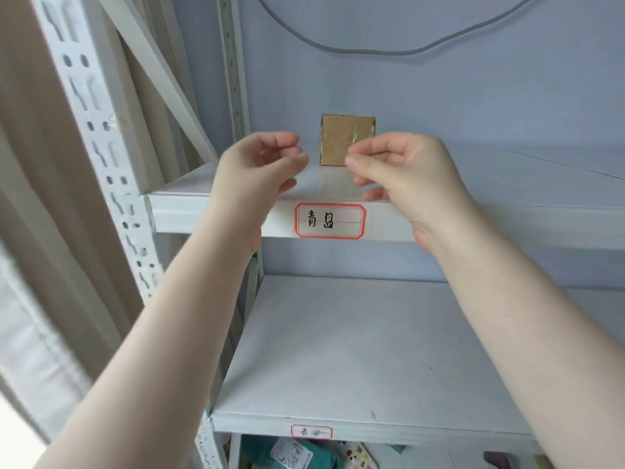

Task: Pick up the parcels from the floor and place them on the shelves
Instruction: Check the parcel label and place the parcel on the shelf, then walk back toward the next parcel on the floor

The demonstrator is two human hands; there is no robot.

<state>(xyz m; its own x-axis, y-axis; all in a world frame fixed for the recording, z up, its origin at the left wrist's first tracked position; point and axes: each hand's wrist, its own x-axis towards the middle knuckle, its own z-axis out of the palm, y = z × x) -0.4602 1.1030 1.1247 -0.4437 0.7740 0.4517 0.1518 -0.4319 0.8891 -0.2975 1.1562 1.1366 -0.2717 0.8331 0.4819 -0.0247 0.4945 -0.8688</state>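
Observation:
A small brown cardboard parcel [340,138], wrapped in clear tape, stands upright at the back of the upper white shelf [507,184]. My left hand [260,167] hovers over the shelf's front edge to the left of the parcel, fingers loosely curled and holding nothing. My right hand [402,167] is raised in front and to the right of the parcel, fingers bent and apart, also empty; its fingertips overlap the parcel's right edge in view, and contact cannot be told. Several parcels [294,453] lie below the lowest visible shelf.
The upper shelf carries a red-bordered handwritten label [329,221] on its front lip. A lower white shelf [372,350] has a smaller label [311,432]. A perforated white upright [101,147] stands at left beside beige curtains. A grey cable [389,50] hangs on the blue wall.

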